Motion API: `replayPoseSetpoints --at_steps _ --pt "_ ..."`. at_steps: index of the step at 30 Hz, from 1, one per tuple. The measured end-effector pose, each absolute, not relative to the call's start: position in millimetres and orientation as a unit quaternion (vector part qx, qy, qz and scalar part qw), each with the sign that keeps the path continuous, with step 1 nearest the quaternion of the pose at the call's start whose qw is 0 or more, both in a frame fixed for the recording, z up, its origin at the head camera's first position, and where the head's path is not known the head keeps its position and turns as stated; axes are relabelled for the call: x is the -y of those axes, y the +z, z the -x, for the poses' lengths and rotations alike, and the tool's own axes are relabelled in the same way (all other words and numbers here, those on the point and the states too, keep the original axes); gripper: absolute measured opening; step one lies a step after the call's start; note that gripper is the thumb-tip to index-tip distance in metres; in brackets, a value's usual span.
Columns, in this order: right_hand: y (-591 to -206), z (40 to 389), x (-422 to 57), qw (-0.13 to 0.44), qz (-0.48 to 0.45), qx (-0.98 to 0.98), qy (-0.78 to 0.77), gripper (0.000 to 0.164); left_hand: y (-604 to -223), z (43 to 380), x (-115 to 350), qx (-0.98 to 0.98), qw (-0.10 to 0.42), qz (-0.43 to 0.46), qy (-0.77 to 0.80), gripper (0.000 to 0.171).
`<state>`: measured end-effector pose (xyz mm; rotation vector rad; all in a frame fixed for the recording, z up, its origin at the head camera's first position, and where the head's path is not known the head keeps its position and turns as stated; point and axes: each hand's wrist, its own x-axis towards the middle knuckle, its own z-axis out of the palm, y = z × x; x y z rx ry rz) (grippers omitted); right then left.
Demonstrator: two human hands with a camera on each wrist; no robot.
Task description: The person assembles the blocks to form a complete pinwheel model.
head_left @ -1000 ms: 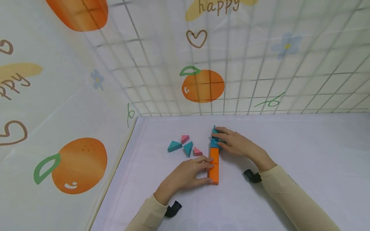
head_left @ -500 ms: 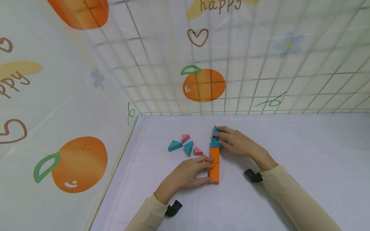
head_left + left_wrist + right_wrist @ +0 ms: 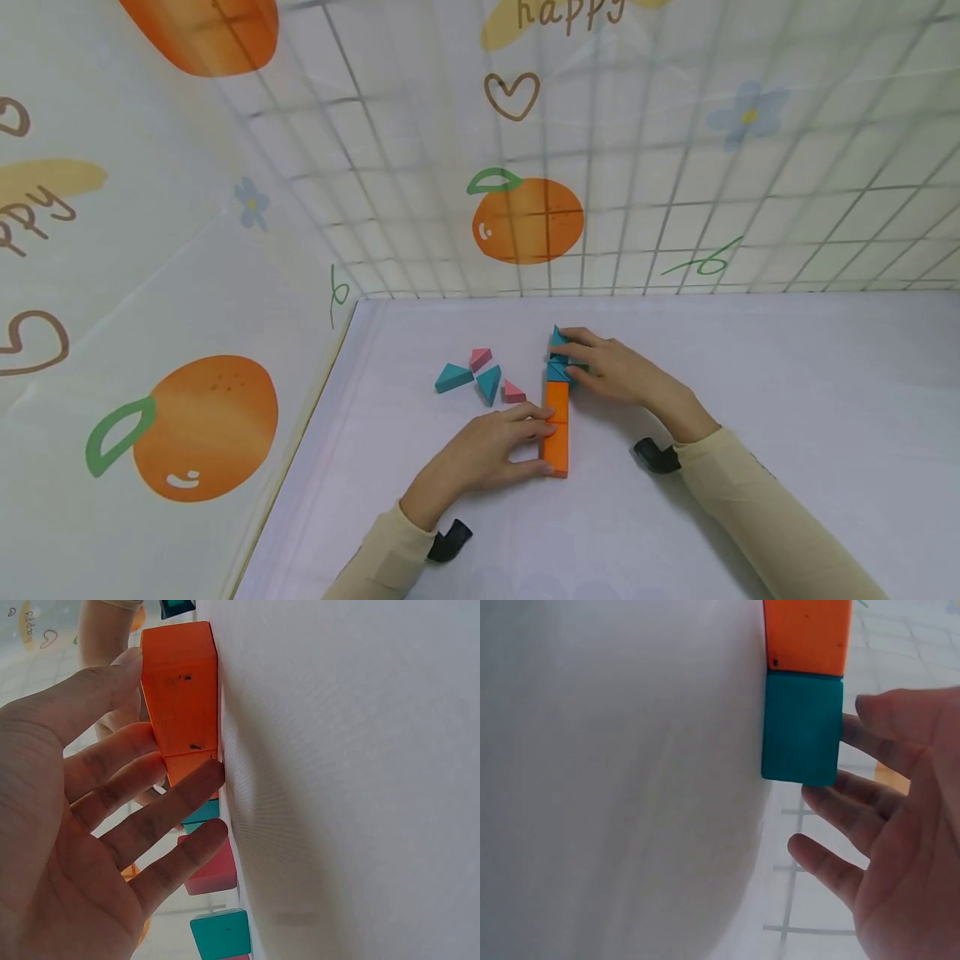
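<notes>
Two orange blocks lie end to end in a line on the white table. Teal triangular blocks continue the line at its far end, partly hidden by fingers. My left hand rests along the orange blocks' left side, thumb at the near block and fingertips over the edge. In the left wrist view its fingers stretch loosely past the orange block. My right hand touches the teal blocks from the right with extended fingers. The right wrist view shows its thumb and fingertips beside a teal block that abuts an orange one.
Left of the line lie two loose teal triangular blocks and two pink triangular blocks. A printed cloth hangs at the back and left of the white tabletop. Black wrist-worn devices sit by both sleeves.
</notes>
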<state>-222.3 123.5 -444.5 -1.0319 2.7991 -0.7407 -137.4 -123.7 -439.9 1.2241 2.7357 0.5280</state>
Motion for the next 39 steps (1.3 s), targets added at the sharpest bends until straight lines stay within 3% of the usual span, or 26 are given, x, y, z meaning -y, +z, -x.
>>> replayPoseSetpoints --at_steps 39 --pt "-445.0 217.7 -121.2 0.039 0.352 -0.903 -0.244 0.042 -440.3 137.1 125.3 -0.900 0.064 -0.395 0.174 0.048"
